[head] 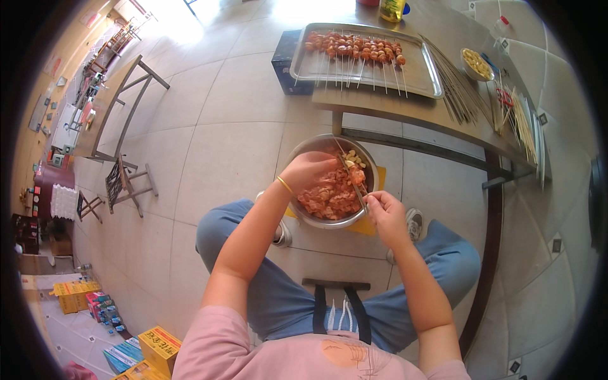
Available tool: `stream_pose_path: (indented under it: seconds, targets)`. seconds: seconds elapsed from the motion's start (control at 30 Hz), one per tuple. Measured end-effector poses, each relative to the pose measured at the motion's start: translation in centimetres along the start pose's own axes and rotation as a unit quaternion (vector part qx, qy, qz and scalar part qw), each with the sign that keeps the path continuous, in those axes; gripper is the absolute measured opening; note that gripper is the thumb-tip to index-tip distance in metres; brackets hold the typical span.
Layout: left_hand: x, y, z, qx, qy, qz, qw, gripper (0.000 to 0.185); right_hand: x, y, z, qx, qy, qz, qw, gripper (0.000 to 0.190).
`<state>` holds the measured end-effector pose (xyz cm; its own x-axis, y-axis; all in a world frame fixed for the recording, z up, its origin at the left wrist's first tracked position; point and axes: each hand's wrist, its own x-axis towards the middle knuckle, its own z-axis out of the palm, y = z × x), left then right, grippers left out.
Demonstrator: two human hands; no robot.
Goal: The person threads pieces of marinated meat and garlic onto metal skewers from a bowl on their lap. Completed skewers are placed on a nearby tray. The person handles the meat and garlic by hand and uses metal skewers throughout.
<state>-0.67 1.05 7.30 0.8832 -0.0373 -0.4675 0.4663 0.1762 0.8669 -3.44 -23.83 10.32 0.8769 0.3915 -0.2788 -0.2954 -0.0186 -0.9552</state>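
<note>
A metal bowl (320, 223) of red marinated meat pieces (327, 197) stands on the floor between my feet, with peeled garlic cloves (355, 158) along its far right side. My left hand (313, 171), with a yellow bangle at the wrist, is over the meat; its fingertips are partly hidden, so its grip is unclear. My right hand (385, 211) pinches thin skewers (359, 194) at the bowl's right rim. They slant up and left across the bowl, and a piece of meat (356, 175) is on or against them.
On the metal table (380, 107) ahead lie a tray (422, 80) with loaded meat skewers, loose metal skewers (458, 90) and a bowl of garlic (476, 64). A folding stool (126, 185) stands left; yellow cartons (159, 349) are at lower left. Yellow material (363, 225) lies under the bowl.
</note>
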Motion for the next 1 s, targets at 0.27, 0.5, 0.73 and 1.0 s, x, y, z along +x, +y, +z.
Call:
stream_pose_path:
  seconds: [0.27,0.5,0.73,1.0]
  targets:
    - [3.9,-6.9,-0.5,0.627,0.089,0.188,0.751,0.016,-0.2,-0.4,-1.1,0.009,0.011,-0.005,1.000,0.016]
    - [4.8,-7.8,0.0,0.723,0.057,0.103,0.681,0.017,-0.5,-0.8,-1.4,-0.016,0.017,-0.010,1.000,0.017]
    - [3.8,-7.2,-1.4,0.596,0.074,0.139,0.788,0.020,-0.5,-0.8,-1.5,-0.028,0.020,-0.025,0.999,0.017]
    - [0.7,-2.9,-3.6,-0.102,0.047,0.052,0.992,0.033,-0.2,-0.5,-0.7,-0.027,0.001,-0.014,1.000,0.015]
